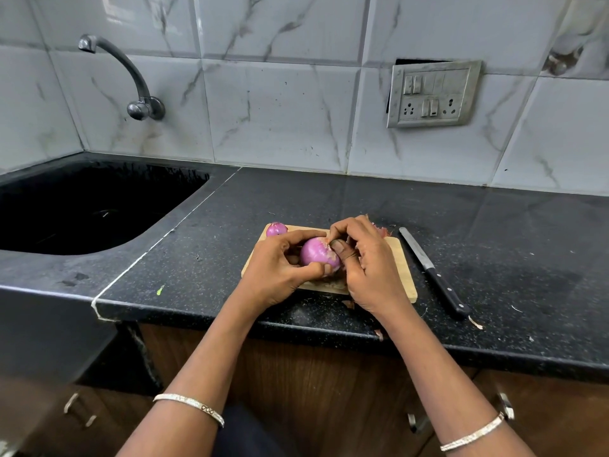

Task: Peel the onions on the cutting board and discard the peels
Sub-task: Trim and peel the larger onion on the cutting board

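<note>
Gripping a round purple onion over the pale wooden cutting board: left hand fingers curl round it, right hand fingers pinch its skin. Speckled black stone bench; black sink left, grey marbled wall tiles behind.

Counter: open far of board and at far right. 1 knife just right of board. Sink at left.

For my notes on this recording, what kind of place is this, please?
Probably a home kitchen: a black counter with a sunken sink below a wall tap, and a red onion held over a wooden cutting board.
</note>
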